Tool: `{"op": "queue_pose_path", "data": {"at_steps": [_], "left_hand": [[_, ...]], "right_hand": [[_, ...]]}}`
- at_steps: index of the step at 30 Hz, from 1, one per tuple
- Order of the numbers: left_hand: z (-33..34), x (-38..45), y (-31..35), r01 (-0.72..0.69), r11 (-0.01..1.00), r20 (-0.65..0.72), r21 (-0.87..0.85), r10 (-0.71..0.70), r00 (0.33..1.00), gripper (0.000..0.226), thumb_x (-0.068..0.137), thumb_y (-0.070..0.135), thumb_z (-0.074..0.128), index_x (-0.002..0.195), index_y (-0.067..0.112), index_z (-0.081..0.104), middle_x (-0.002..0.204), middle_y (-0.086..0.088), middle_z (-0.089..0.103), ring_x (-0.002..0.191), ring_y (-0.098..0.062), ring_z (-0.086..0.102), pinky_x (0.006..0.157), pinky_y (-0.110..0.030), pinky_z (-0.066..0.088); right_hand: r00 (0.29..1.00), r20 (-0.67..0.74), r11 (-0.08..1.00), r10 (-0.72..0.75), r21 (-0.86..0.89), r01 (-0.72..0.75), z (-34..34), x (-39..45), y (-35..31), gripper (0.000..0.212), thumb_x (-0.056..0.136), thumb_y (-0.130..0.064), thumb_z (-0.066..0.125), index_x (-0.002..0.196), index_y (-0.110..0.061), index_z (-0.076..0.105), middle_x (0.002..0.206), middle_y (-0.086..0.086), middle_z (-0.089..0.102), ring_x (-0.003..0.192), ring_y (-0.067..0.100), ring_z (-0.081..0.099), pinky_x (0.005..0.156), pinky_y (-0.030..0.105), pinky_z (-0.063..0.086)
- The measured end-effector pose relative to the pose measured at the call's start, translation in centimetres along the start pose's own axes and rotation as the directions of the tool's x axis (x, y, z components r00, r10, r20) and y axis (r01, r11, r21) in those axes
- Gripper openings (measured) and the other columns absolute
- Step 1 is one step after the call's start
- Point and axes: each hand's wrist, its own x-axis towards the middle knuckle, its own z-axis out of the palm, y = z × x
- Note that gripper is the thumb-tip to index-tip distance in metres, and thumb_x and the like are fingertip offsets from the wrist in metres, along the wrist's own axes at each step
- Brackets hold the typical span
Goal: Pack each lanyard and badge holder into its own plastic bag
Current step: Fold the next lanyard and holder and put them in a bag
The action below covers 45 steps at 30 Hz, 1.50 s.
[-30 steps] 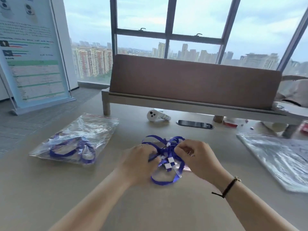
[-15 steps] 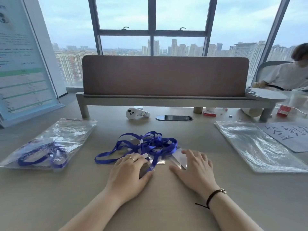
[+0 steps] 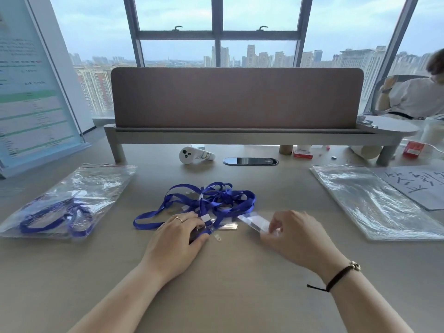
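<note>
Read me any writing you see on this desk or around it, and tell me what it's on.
Nothing reads clearly.
Standing banner: printed lines, too blurred.
Grey sheet: large handwritten strokes, cut off, unreadable.
White device: small label, too small.
Red boxes: print too small.

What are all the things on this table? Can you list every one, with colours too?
lanyards: tangled pile, blue, table middle
badge holder: one, clear, in right hand's grip
packed bag: one, clear with blue lanyard inside, left
empty bags: stack, clear, right
paper: one, grey with black writing, far right
controller: one, white, under shelf
shelf: one, grey with brown screen, back
red boxes: two, behind right
poster: one, blue-white, left
left hand: resting on lanyards
right hand: pinching the holder
</note>
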Motion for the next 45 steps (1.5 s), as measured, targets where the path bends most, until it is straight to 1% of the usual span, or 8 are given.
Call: {"op": "queue_pose_path", "data": {"at_steps": [6,13,23,29,35,39,42,45], "left_hand": [[-0.1,0.1,-0.8,0.035,0.998,-0.060,-0.047,-0.038,0.997,0.028,0.085,0.047,0.067,0.110,0.035,0.072,0.129,0.012,0.064,0.122,-0.014,0.057,0.104,-0.038,0.045],[-0.8,0.3,-1.3,0.095,0.981,-0.086,-0.170,-0.111,0.990,0.052,0.077,0.049,0.075,0.124,0.029,0.064,0.124,0.014,0.063,0.116,-0.009,0.057,0.100,-0.032,0.047],[-1.2,0.6,-1.5,0.121,0.968,-0.119,-0.221,-0.150,0.981,0.023,0.087,0.031,0.068,0.110,0.033,0.069,0.108,0.022,0.064,0.104,-0.003,0.057,0.093,-0.024,0.046],[-1.2,0.5,-2.1,0.167,0.958,-0.091,-0.232,-0.192,0.977,0.021,0.086,0.039,0.070,0.105,0.031,0.071,0.103,0.016,0.068,0.101,-0.009,0.060,0.089,-0.032,0.051],[-1.5,0.5,-2.0,0.198,0.922,-0.112,-0.334,-0.248,0.962,0.033,0.086,0.031,0.067,0.119,0.034,0.064,0.115,0.018,0.062,0.112,-0.008,0.055,0.095,-0.025,0.045],[-2.6,0.3,-1.1,0.060,0.862,-0.187,-0.504,-0.176,0.967,0.052,0.085,0.030,0.073,0.128,0.048,0.050,0.120,0.026,0.048,0.110,0.013,0.050,0.083,-0.003,0.042],[-2.7,0.0,-0.7,-0.050,0.836,-0.137,-0.547,-0.030,0.990,0.056,0.082,0.030,0.076,0.129,0.053,0.053,0.133,0.026,0.039,0.117,-0.007,0.057,0.089,-0.026,0.055],[-2.6,-0.3,-0.1,-0.159,0.885,-0.156,-0.439,0.099,0.983,0.029,0.084,0.032,0.067,0.111,0.043,0.068,0.133,0.025,0.045,0.115,-0.010,0.054,0.089,-0.032,0.053]], "right_hand": [[0.876,0.291,0.923,-0.384,0.137,0.359,0.3,-3.3,-3.5,0.036,0.062,-0.059,0.062,0.087,-0.033,0.062,0.104,-0.023,0.067,0.096,0.000,0.057,0.090,0.027,0.049],[0.770,0.281,0.813,-0.574,0.309,0.494,2.8,-3.4,-5.1,0.031,0.067,-0.043,0.072,0.095,-0.032,0.067,0.103,-0.015,0.065,0.098,0.005,0.058,0.088,0.031,0.049],[0.982,0.047,0.953,-0.181,0.256,0.164,4.2,1.2,-7.8,0.020,0.084,-0.051,0.065,0.092,-0.033,0.068,0.072,-0.011,0.061,0.068,0.007,0.054,0.062,0.025,0.046],[0.998,-0.028,0.992,-0.049,0.114,0.052,6.9,6.3,-11.8,0.036,0.083,-0.055,0.060,0.078,-0.019,0.062,0.072,-0.006,0.065,0.071,0.019,0.061,0.063,0.032,0.050],[0.993,-0.072,0.975,-0.094,0.195,0.107,5.3,7.4,-12.6,0.025,0.086,-0.025,0.056,0.063,-0.015,0.052,0.058,-0.002,0.054,0.061,0.022,0.054,0.050,0.027,0.036],[0.962,0.033,0.851,-0.273,0.475,0.225,2.6,4.2,-11.7,0.022,0.084,-0.023,0.066,0.065,-0.020,0.055,0.061,-0.007,0.053,0.057,0.011,0.044,0.058,0.028,0.040],[0.876,0.193,0.626,-0.443,0.765,0.148,1.8,1.6,-10.3,0.017,0.081,-0.027,0.064,0.078,-0.009,0.065,0.075,0.008,0.065,0.072,0.017,0.054,0.071,0.038,0.045],[0.803,0.256,0.407,-0.539,0.913,-0.017,1.6,0.2,-8.9,0.016,0.085,-0.012,0.056,0.088,0.002,0.066,0.092,0.021,0.069,0.085,0.024,0.061,0.080,0.035,0.048]]}}
